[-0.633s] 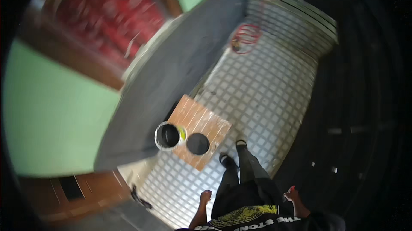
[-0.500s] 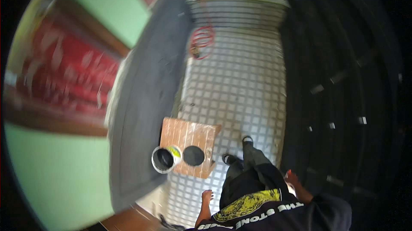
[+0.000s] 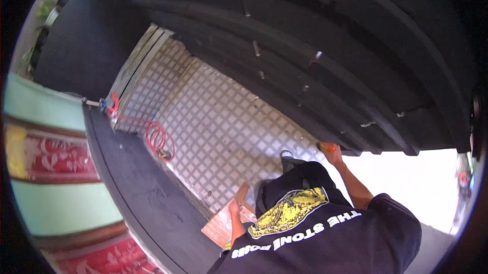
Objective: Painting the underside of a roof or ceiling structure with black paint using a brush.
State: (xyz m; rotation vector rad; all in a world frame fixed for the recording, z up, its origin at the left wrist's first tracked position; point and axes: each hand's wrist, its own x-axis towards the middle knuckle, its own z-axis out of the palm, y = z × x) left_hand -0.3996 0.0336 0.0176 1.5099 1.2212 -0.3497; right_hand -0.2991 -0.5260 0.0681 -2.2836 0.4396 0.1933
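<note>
My right hand reaches out on the right, close to the lower edge of a dark ribbed surface. Its fingers are closed round a small orange and dark thing, whose kind I cannot make out. At my left side, my left hand hangs low over a brown wooden stool and overlaps it in view. Its fingers are too small and hidden to read, and I cannot tell whether it touches the stool. Only a sliver of the yellow and white bucket shows beside my left forearm.
Pale checkered tiles cover the floor ahead. A coiled red hose lies at the left, near a grey step. Along the left runs a dark grey ledge below a green wall with red panels. Bright light enters at right.
The view has swung to the right, toward the dark ribbed surface. My right hand has moved from beside my body out to that surface's edge. The bucket is now almost hidden.
</note>
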